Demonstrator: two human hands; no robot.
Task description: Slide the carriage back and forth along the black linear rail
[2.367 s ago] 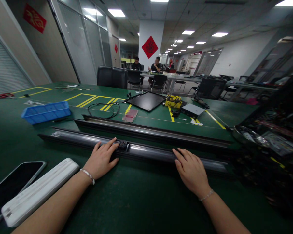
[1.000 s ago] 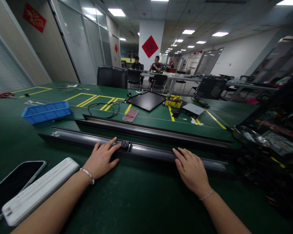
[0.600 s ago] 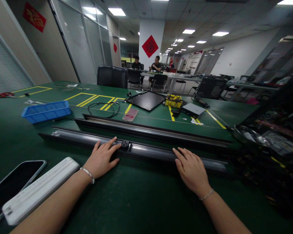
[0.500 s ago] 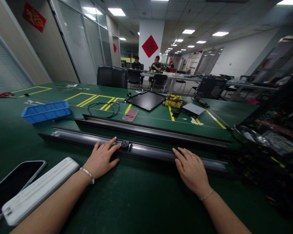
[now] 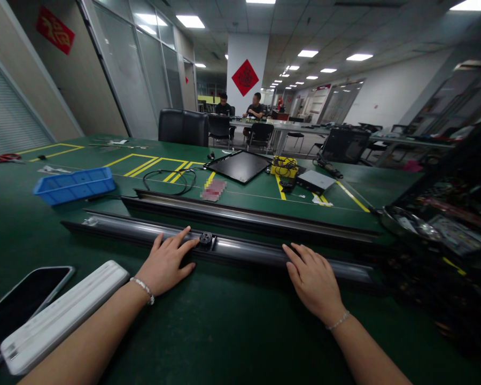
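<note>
A long black channel-shaped rail (image 5: pixel 248 249) lies across the green table in front of me. Near its middle sits a small black square fitting (image 5: pixel 206 239). My left hand (image 5: pixel 168 262) rests on the rail just left of the fitting, fingers spread, the index fingertip close to it; I cannot tell if they touch. Farther right, my right hand (image 5: pixel 315 275) lies with outstretched fingers on the rail's near edge. Neither hand grips anything. A second dark rail (image 5: pixel 240 213) runs roughly parallel behind the first one.
At left are a blue bin (image 5: pixel 76 185), a white oblong case (image 5: pixel 66 315) and a phone (image 5: pixel 28 307). Behind the rails lie a black flat panel (image 5: pixel 240 166), a yellow cable-wrapped block (image 5: pixel 284 167) and a grey box (image 5: pixel 315 182). Dark equipment (image 5: pixel 436 267) crowds the right. Two people sit far back.
Both hands keep their places on the rail. The whole view has shifted very slightly.
</note>
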